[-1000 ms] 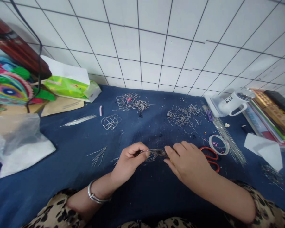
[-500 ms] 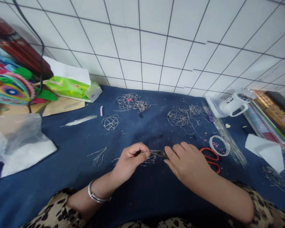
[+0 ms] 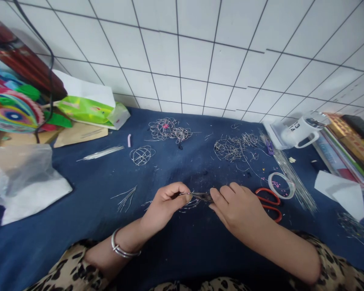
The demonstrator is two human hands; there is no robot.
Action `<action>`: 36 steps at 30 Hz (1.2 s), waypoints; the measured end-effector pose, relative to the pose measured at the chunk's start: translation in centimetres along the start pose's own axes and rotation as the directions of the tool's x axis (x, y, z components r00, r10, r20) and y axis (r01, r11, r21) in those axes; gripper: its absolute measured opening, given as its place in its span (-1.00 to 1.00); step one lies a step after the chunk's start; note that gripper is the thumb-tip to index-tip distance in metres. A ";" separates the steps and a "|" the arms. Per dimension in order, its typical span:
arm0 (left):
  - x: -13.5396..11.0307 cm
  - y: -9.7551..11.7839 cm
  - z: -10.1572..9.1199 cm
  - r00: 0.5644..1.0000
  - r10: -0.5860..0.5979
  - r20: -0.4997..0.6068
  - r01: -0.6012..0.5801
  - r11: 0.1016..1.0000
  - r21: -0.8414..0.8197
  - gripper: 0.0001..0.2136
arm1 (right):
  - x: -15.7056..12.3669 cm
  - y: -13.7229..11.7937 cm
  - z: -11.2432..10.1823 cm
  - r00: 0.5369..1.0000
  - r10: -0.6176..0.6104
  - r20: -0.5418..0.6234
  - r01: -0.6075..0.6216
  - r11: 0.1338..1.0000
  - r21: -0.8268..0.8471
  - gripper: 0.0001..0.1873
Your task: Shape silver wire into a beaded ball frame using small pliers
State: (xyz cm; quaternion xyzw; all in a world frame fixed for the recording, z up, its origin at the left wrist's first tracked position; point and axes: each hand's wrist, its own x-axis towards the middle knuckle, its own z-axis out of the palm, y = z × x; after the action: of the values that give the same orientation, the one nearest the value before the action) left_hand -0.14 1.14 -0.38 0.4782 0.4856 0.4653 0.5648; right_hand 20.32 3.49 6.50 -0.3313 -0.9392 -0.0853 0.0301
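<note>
My right hand (image 3: 239, 206) is wrapped round a pair of dark pliers (image 3: 202, 196), whose narrow jaws point left. My left hand (image 3: 166, 204) pinches something thin, apparently wire, between thumb and forefinger where the plier tips meet it; the piece is mostly hidden by the fingers. Under the pliers, on the dark blue cloth, lies a wire piece with small beads (image 3: 189, 206), partly covered by my left hand. Red-handled scissors (image 3: 271, 204) rest just past my right hand, their blades out of sight beneath it.
Tangled wire (image 3: 235, 147) and a second heap (image 3: 170, 131) lie farther back, near a round wire frame (image 3: 142, 155). Loose wires (image 3: 125, 200) sit left. At right are a bead dish (image 3: 281, 186), long straight wires (image 3: 297, 182) and a white mug (image 3: 305, 131). A plastic bag (image 3: 33, 190) lies far left.
The plier jaws look closer together at my left fingertips than before. Both hands stay in nearly the same place, and the view has shifted slightly.
</note>
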 end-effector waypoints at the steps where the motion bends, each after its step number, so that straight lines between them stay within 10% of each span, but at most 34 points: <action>1: 0.0 0.0 0.0 1.000 0.003 0.004 -0.003 1.000 0.003 -0.89 | 0.0 0.0 0.0 1.000 0.005 0.005 -0.005 1.000 0.007 -0.71; 36: 1.1 1.0 -1.5 0.940 -0.160 0.300 0.160 0.987 0.025 -0.90 | 0.4 3.0 1.3 0.986 -0.168 -0.021 0.168 0.986 0.000 -0.70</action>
State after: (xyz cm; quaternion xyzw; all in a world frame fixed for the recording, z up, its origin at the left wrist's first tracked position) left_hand -1.57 2.41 0.35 0.5027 0.4312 0.3395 0.6679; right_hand 21.91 6.32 5.67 -0.2501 -0.9635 -0.0899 0.0330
